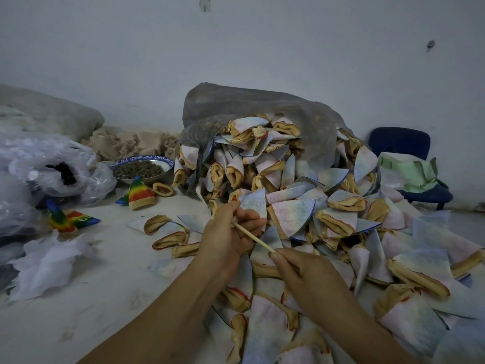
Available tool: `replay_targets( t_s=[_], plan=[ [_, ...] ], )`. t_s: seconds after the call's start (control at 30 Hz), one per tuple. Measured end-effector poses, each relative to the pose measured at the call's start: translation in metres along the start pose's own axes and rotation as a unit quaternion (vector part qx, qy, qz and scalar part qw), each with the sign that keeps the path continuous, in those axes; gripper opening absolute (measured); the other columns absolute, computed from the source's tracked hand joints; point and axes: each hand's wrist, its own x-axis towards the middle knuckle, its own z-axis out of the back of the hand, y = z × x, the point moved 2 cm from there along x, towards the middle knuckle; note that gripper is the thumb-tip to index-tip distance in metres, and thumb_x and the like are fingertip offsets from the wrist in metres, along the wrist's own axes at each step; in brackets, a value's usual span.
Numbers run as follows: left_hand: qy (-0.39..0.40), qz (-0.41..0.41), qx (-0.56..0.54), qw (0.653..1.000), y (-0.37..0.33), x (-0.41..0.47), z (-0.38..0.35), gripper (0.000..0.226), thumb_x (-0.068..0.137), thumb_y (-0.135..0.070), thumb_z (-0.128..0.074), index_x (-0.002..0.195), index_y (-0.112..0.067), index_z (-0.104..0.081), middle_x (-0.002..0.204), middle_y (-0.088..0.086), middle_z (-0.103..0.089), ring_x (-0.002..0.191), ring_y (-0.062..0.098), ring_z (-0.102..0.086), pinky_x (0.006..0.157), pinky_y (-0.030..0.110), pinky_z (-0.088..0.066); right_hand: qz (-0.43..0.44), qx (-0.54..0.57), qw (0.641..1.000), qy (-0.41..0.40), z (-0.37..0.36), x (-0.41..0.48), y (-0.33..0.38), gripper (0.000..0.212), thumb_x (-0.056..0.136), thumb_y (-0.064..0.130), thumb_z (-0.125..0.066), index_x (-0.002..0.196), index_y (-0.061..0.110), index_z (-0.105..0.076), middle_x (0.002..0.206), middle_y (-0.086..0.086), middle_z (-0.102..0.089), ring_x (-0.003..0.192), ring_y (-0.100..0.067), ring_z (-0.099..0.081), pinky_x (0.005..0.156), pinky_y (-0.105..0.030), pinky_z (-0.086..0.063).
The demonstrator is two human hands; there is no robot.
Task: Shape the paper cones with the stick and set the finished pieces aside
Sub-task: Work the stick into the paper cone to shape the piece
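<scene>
Evidently mid-shaping: the left hand curls round a cone at the near edge of the heap, steadying it, while the right hand pinches the stick, its tip pushed into the left fist.

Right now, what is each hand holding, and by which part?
The right hand pinches the stick at its near end; the left hand curls round a pale cone, though where exactly is hidden.
</scene>
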Motion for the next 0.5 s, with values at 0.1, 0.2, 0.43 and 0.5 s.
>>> replay_targets(
  t_s=[0.1, 0.2, 0.43, 0.5],
  plan=[
    [0.025, -0.013, -0.004, 1.000, -0.007, 0.000, 0.001, 0.028, 0.076, -0.039, -0.069, 0.082, -0.013, -0.075, 0.075, -0.001, -0.068, 0.072, 0.009, -0.068, 0.068, 0.024, -0.056, -0.003, -0.026, 0.999, -0.020, 0.005, 0.000, -0.003, 0.034, 0.095, 0.046, -0.037, 0.075, 0.027, -0.056, 0.058, 0.006, -0.051, 0.056, -0.011, -0.049, 0.054, -0.036, -0.040],
    [0.045, 0.039, -0.061, 0.996, -0.013, 0.000, 0.006, 0.053, 0.074, -0.059, -0.061, 0.088, -0.011, -0.080, 0.080, 0.002, -0.067, 0.075, 0.011, -0.066, 0.075, 0.026, -0.054, 0.003, -0.058, 0.998, -0.034, 0.010, -0.001, -0.005, 0.030, 0.095, 0.043, -0.038, 0.086, 0.028, -0.062, 0.067, 0.007, -0.058, 0.062, -0.009, -0.051, 0.055, -0.030, -0.039],
    [0.045, 0.068, -0.146, 0.986, -0.018, 0.000, 0.011, 0.030, 0.081, -0.037, -0.064, 0.064, -0.013, -0.069, 0.069, 0.001, -0.058, 0.062, 0.013, -0.058, 0.070, 0.026, -0.050, 0.013, -0.090, 0.995, -0.033, 0.015, -0.003, -0.005, 0.030, 0.095, 0.041, -0.041, 0.111, 0.033, -0.065, 0.093, 0.013, -0.067, 0.083, -0.007, -0.059, 0.066, -0.027, -0.045],
    [0.038, 0.057, -0.180, 0.981, -0.021, 0.002, 0.014, 0.026, 0.081, -0.033, -0.067, 0.066, -0.012, -0.068, 0.069, 0.001, -0.058, 0.064, 0.013, -0.057, 0.073, 0.027, -0.050, 0.014, -0.103, 0.994, -0.037, 0.016, -0.003, -0.006, 0.031, 0.095, 0.043, -0.040, 0.111, 0.034, -0.064, 0.095, 0.014, -0.067, 0.084, -0.006, -0.059, 0.064, -0.024, -0.043]
  ],
)
